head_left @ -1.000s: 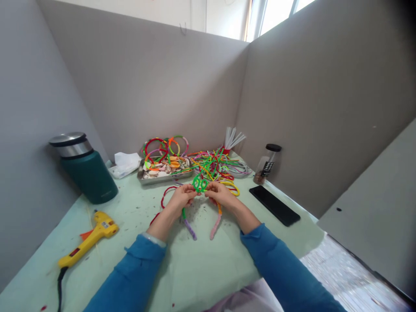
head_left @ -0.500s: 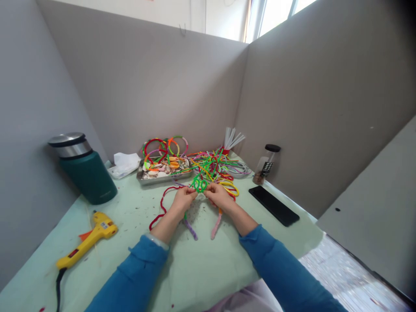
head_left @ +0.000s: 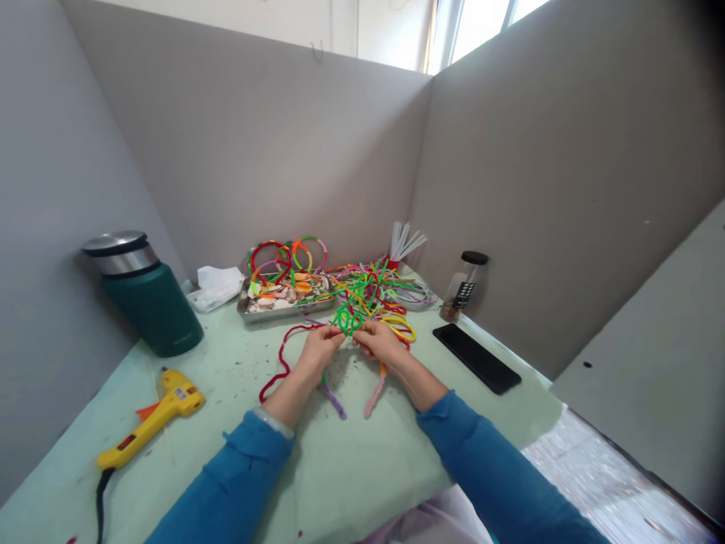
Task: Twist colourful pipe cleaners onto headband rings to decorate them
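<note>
Between my hands, green fuzzy wire point(head_left: 348, 322) is bent into small loops. My left hand point(head_left: 322, 349) pinches its left side, and my right hand point(head_left: 377, 341) pinches its right side. A purple fuzzy end point(head_left: 334, 403) hangs below my left hand, and a pink one point(head_left: 374, 398) below my right; where they join the rest is hidden by my fingers. Red fuzzy wire point(head_left: 282, 363) curves on the table left of my left hand. Just past my hands lies a pile of coloured fuzzy wires point(head_left: 371, 283).
A metal tray point(head_left: 286, 313) holds flat pieces, with coloured rings above it. At left are a green bottle point(head_left: 152, 306), a yellow glue gun point(head_left: 152, 423) and white tissue point(head_left: 218, 283). At right are a black phone point(head_left: 476, 358), a clear jar point(head_left: 461, 291) and white sticks point(head_left: 405, 242).
The purple and pink ends have swung slightly. My right fingers have shifted a little on the green wire; both hands stay in nearly the same place.
</note>
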`<move>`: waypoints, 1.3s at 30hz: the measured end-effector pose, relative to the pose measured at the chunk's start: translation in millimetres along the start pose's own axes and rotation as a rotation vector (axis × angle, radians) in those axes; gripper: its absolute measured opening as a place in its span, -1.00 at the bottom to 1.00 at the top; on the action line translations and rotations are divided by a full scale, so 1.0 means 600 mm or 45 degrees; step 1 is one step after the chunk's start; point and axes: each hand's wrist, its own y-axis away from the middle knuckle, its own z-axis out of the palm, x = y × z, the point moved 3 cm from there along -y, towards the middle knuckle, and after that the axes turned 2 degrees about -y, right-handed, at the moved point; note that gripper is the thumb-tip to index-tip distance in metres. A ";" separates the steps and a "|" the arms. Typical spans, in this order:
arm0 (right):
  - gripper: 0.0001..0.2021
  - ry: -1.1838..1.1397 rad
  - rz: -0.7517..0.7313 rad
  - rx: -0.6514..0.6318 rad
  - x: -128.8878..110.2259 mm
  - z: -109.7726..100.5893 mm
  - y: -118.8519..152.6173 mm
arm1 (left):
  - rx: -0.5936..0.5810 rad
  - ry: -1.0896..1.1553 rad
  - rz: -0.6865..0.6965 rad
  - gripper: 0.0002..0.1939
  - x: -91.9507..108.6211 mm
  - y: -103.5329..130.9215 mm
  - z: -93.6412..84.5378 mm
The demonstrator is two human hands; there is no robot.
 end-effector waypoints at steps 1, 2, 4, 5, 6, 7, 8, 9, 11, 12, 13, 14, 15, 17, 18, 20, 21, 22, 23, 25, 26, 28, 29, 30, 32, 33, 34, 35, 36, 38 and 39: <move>-0.87 0.000 -0.006 -0.004 -0.001 0.000 0.000 | -0.003 0.011 0.001 -0.78 0.000 0.000 0.000; -0.87 0.001 -0.011 -0.008 -0.002 0.000 0.001 | -0.005 0.019 0.003 -0.78 -0.001 0.000 0.001; -0.87 0.002 -0.012 -0.012 -0.005 0.000 0.002 | -0.009 0.030 0.009 -0.77 -0.001 0.000 0.001; -0.87 0.007 -0.015 -0.007 -0.007 0.000 0.003 | -0.014 0.032 0.012 -0.77 -0.001 0.000 0.001; -0.88 0.016 -0.023 0.002 -0.008 -0.001 0.004 | -0.022 0.033 0.016 -0.77 0.001 0.001 0.001; -0.88 0.028 -0.036 0.014 -0.010 -0.002 0.004 | -0.032 0.031 0.018 -0.77 0.003 0.002 0.001; -0.88 0.042 -0.052 0.026 -0.012 -0.002 0.005 | -0.044 0.030 0.019 -0.76 0.006 0.004 0.001; -0.87 0.057 -0.070 0.032 -0.014 -0.003 0.006 | -0.053 0.028 0.019 -0.75 0.009 0.006 0.001; -0.84 0.080 -0.096 0.019 -0.015 -0.003 0.006 | -0.062 0.030 0.015 -0.73 0.016 0.010 0.001; -0.83 0.080 -0.095 0.005 -0.015 -0.002 0.006 | -0.063 0.031 0.012 -0.71 0.018 0.012 0.000; -0.83 0.077 -0.086 -0.010 -0.015 -0.002 0.006 | -0.064 0.028 0.008 -0.70 0.020 0.013 0.000; -0.83 0.069 -0.074 -0.023 -0.014 -0.001 0.006 | -0.063 0.019 0.005 -0.68 0.020 0.014 0.000; -0.83 0.058 -0.061 -0.033 -0.014 -0.001 0.006 | -0.062 0.007 0.004 -0.67 0.019 0.014 0.000; -0.83 0.036 -0.035 -0.050 -0.012 0.000 0.006 | -0.059 -0.010 0.007 -0.67 0.015 0.012 0.000; -0.83 0.027 -0.025 -0.056 -0.012 0.000 0.006 | -0.055 -0.010 0.010 -0.68 0.013 0.011 0.000; -0.83 0.017 -0.006 -0.058 -0.010 0.000 0.004 | -0.032 0.004 0.012 -0.70 0.008 0.008 0.000; -0.83 0.020 0.000 -0.054 -0.009 -0.001 0.004 | -0.019 0.013 0.014 -0.72 0.006 0.007 0.000; -0.83 0.026 -0.002 -0.048 -0.008 -0.001 0.003 | -0.013 0.020 0.015 -0.73 0.005 0.005 0.000; -0.84 0.034 -0.012 -0.041 -0.008 -0.002 0.002 | -0.012 0.024 0.017 -0.73 0.004 0.005 0.000; -0.85 0.053 -0.039 -0.023 -0.007 -0.002 0.001 | -0.017 0.019 0.023 -0.73 0.005 0.004 0.001; -0.85 0.063 -0.050 -0.013 -0.007 -0.002 0.000 | -0.015 0.005 0.026 -0.72 0.006 0.004 0.001; -0.84 0.082 -0.063 0.009 -0.005 -0.002 -0.001 | 0.018 -0.034 0.027 -0.73 0.007 0.004 0.000; -0.83 0.090 -0.075 0.019 -0.004 -0.001 -0.002 | 0.041 -0.057 0.026 -0.73 0.007 0.004 0.000; -0.83 0.099 -0.092 0.029 -0.002 0.000 -0.003 | 0.060 -0.082 0.027 -0.73 0.007 0.005 -0.001; -0.83 0.119 -0.134 0.053 0.001 0.001 -0.006 | 0.084 -0.155 0.052 -0.72 0.008 0.004 -0.002; -0.83 0.138 -0.151 0.067 0.003 0.002 -0.008 | 0.087 -0.209 0.088 -0.72 0.009 0.004 -0.003; -0.84 0.164 -0.166 0.081 0.005 0.002 -0.010 | 0.088 -0.277 0.141 -0.73 0.010 0.003 -0.003; -0.85 0.196 -0.179 0.097 0.007 0.002 -0.011 | 0.091 -0.359 0.205 -0.73 0.012 0.003 -0.003; -0.85 0.230 -0.193 0.115 0.009 0.001 -0.013 | 0.100 -0.448 0.272 -0.74 0.014 0.002 -0.003; -0.87 0.291 -0.217 0.142 0.012 0.001 -0.016 | 0.136 -0.619 0.375 -0.74 0.017 0.001 -0.002; -0.87 0.314 -0.223 0.155 0.013 0.000 -0.017 | 0.155 -0.678 0.396 -0.75 0.017 0.000 -0.002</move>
